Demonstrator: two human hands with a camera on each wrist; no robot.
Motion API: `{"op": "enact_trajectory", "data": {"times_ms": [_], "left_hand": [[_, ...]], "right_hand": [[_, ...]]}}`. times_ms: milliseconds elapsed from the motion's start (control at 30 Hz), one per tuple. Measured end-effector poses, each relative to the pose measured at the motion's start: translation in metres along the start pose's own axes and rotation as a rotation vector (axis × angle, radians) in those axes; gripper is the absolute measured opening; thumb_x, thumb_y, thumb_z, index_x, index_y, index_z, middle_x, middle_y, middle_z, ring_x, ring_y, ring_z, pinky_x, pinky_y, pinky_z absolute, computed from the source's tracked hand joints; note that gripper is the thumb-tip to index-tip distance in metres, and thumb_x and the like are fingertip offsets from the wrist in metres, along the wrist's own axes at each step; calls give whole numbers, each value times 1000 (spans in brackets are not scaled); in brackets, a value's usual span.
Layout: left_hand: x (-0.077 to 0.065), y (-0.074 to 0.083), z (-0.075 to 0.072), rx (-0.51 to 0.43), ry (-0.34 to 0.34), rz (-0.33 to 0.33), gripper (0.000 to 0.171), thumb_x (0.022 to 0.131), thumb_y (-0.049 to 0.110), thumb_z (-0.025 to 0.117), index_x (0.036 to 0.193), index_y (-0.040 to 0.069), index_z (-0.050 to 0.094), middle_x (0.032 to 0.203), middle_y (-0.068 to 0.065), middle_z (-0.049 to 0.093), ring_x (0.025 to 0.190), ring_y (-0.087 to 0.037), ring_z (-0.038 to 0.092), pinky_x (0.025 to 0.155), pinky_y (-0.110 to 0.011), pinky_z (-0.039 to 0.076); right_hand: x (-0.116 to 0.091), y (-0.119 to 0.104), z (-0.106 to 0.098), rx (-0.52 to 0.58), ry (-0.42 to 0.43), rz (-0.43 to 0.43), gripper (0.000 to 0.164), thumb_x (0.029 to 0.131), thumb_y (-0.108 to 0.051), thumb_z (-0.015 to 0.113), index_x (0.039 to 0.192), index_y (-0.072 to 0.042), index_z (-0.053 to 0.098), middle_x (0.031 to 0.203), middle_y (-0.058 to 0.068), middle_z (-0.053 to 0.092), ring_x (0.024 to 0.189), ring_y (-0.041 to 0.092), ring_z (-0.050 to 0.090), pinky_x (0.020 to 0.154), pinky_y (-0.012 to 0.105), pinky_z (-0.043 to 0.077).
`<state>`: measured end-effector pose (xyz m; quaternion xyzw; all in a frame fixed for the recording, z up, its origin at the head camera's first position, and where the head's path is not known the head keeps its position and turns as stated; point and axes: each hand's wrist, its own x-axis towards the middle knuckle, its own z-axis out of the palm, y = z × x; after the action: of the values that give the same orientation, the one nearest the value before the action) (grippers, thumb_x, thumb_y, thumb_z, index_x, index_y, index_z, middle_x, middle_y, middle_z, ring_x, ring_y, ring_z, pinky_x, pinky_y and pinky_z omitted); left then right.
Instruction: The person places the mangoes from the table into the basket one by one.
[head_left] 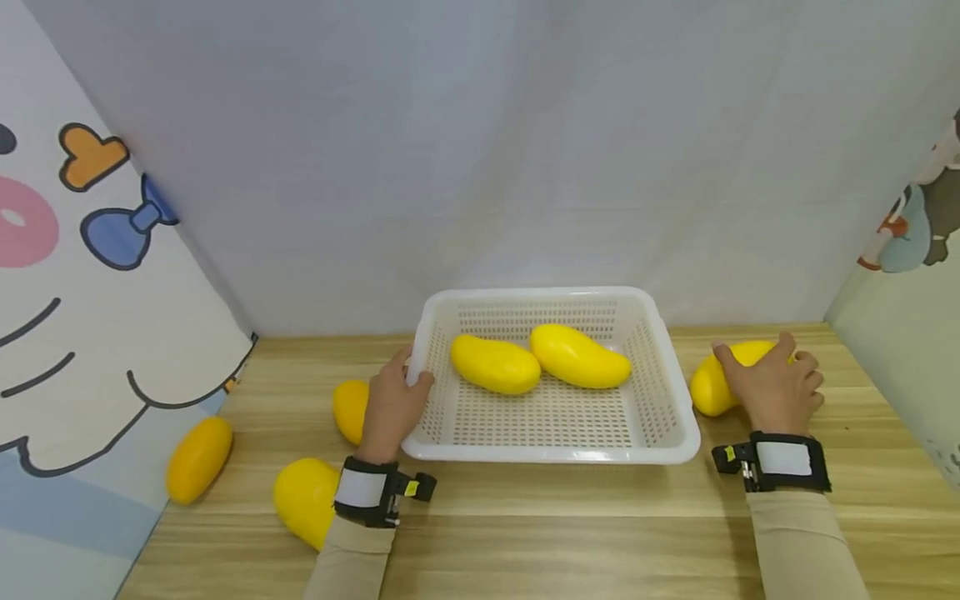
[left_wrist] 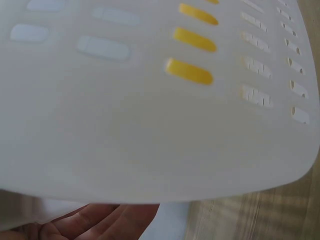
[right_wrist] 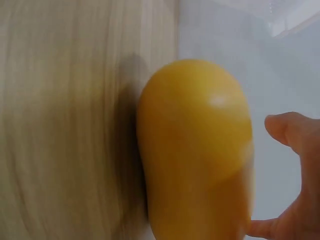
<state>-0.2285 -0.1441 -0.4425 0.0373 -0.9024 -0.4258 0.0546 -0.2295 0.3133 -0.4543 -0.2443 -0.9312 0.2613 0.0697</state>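
A white perforated plastic basket (head_left: 551,455) stands on the wooden table with two yellow mangoes inside, one mango (head_left: 495,365) to the left and another mango (head_left: 579,357) beside it. My left hand (head_left: 393,407) holds the basket's left rim; in the left wrist view the fingers (left_wrist: 107,222) show past the rim and the basket wall fills most of the picture. Right of the basket, my right hand (head_left: 780,387) reaches over a yellow mango (right_wrist: 195,145) lying on the table, its fingers spread. In the right wrist view the thumb (right_wrist: 285,127) is apart from that mango.
Left of the basket lie three more mangoes: one mango (head_left: 350,408) partly behind the left hand, one mango (head_left: 305,500) by the left wrist, and one mango (head_left: 198,460) near the cartoon-printed side panel (head_left: 112,350). A pale curtain (head_left: 525,167) hangs behind the table.
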Motion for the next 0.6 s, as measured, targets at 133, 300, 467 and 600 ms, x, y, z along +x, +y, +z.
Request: {"op": "enact_trajectory", "data": {"times_ms": [133,300,467,600], "left_hand": [[0,-1,-1,-3,-4,1,52,91,26,53,139,12,40,99,-13,64,69,-17,62,56,-31,51],[0,-2,-1,-3,0,13,52,90,25,53,138,11,40,98,-13,65,68,-16,62,55,-31,51],[1,-1,-1,-3,1,16,52,90,24,53,139,11,40,97,-13,65,66,-16,62,54,-30,51],[1,-1,-1,3,2,16,52,90,24,53,139,11,40,98,-13,65,66,-16,62,54,-30,51]], "right_hand": [[1,-1,2,2,-18,0,110,80,-73,41,143,8,2,136,46,9,118,63,18,90,71,19],[1,-1,4,-4,-35,-8,112,79,-74,42,143,8,1,136,46,6,117,64,17,90,72,19],[2,2,4,-4,-48,-7,111,79,-73,45,144,6,2,136,45,6,117,63,17,89,72,20],[2,3,4,9,-70,-9,109,79,-72,47,145,3,2,136,45,4,116,62,17,88,72,23]]}}
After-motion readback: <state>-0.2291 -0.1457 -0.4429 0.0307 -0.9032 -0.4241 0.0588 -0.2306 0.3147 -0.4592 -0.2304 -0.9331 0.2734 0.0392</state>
